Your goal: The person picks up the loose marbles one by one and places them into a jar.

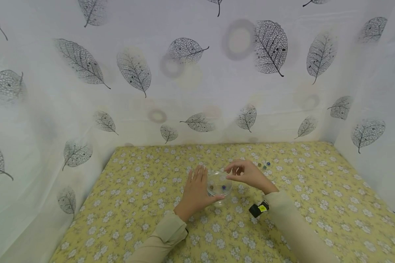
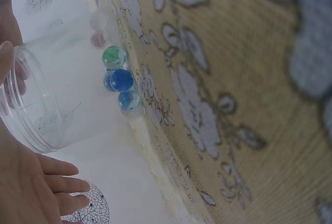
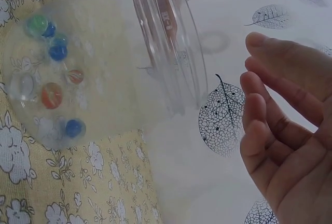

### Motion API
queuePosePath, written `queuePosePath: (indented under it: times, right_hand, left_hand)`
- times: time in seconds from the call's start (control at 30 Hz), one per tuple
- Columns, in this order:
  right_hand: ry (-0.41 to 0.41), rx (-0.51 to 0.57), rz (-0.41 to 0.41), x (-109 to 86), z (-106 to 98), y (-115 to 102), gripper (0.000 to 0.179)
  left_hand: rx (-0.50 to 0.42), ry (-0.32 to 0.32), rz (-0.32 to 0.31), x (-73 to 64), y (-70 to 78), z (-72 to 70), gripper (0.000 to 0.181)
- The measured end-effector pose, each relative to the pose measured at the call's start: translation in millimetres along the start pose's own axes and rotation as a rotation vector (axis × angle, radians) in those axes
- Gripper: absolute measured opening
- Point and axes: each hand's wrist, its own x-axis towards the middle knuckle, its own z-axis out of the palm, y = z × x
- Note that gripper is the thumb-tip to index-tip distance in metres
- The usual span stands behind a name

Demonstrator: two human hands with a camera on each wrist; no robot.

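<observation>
A clear plastic jar (image 1: pixel 219 193) with a ridged rim (image 3: pixel 174 47) stands on the cloth, with several glass marbles low in it. A green marble (image 2: pixel 114 57), a dark blue marble (image 2: pixel 122 79) and an orange marble (image 3: pixel 52 95) show through its wall. My left hand (image 1: pixel 195 191) lies along the jar's left side, fingers straight and thumb across the near side. Beside the rim at the upper right is my right hand (image 1: pixel 248 174), apart from the jar. Its fingers (image 3: pixel 257 110) are loosely bent, and nothing shows between them and the thumb.
Several small marbles (image 1: pixel 264 167) lie on the cloth beyond the right hand. A yellow flowered cloth (image 1: pixel 145 190) covers the table. White curtains (image 1: pixel 197 84) with a leaf print hang behind and at both sides. A black device (image 1: pixel 258 209) sits by the right wrist.
</observation>
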Motion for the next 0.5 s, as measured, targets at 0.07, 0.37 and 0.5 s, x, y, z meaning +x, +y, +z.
queuePosePath:
  times: [0.07, 0.37, 0.5]
  right_hand:
    - [-0.001, 0.005, 0.005, 0.8, 1.5, 11.1, 0.025]
    - [0.009, 0.024, 0.004, -2.0, -2.3, 25.5, 0.030]
    - [0.021, -0.003, 0.009, -5.2, -9.0, 28.0, 0.030]
  left_hand:
    - [-0.001, 0.001, 0.000, 0.1, 0.0, 0.0, 0.111]
    - [0.000, -0.014, -0.005, -0.3, 0.7, -1.1, 0.112]
    - [0.004, -0.010, -0.004, -0.1, 0.7, -1.2, 0.112]
